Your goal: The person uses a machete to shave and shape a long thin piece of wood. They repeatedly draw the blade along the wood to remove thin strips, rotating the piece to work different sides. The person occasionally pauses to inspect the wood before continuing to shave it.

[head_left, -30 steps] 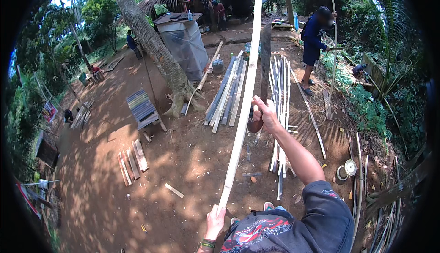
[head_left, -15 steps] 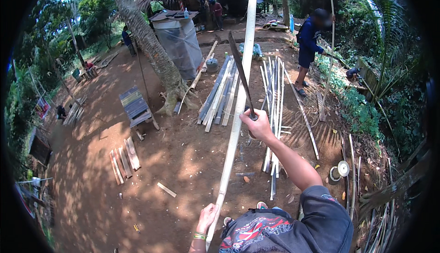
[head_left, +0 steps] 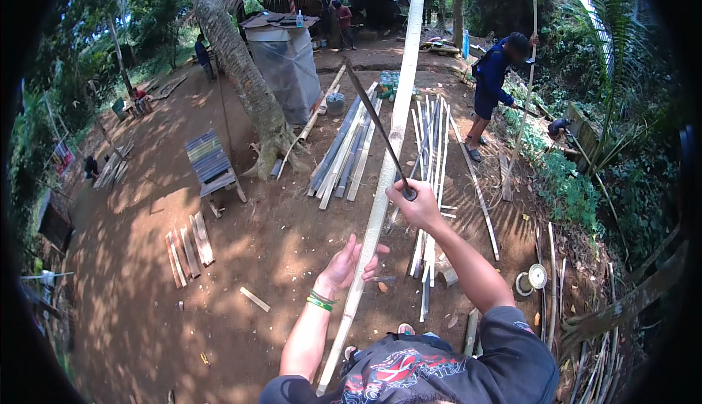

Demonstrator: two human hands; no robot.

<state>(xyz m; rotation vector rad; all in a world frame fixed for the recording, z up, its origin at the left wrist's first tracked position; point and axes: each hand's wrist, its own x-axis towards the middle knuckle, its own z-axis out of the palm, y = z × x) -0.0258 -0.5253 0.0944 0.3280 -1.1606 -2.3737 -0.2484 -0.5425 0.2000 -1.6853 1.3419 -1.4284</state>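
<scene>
A long pale split-bamboo strip slants from low in front of my body up past the top of the head view. My right hand is closed round the handle of a machete. The dark machete blade points up and to the left, crossing in front of the strip. Lower down, my left hand lies around the strip with thumb and fingers apart, the fingertips showing past its right side. The strip hides part of that palm.
Several bamboo strips lie ahead, and another bundle lies to the right of them. A tree trunk stands beyond a slatted bamboo stand. Short boards lie left. A person in blue stands at the right.
My left hand has moved up along the bamboo strip and its fingers have loosened. The machete has tilted further left, its handle lower. The person in blue has bent forward.
</scene>
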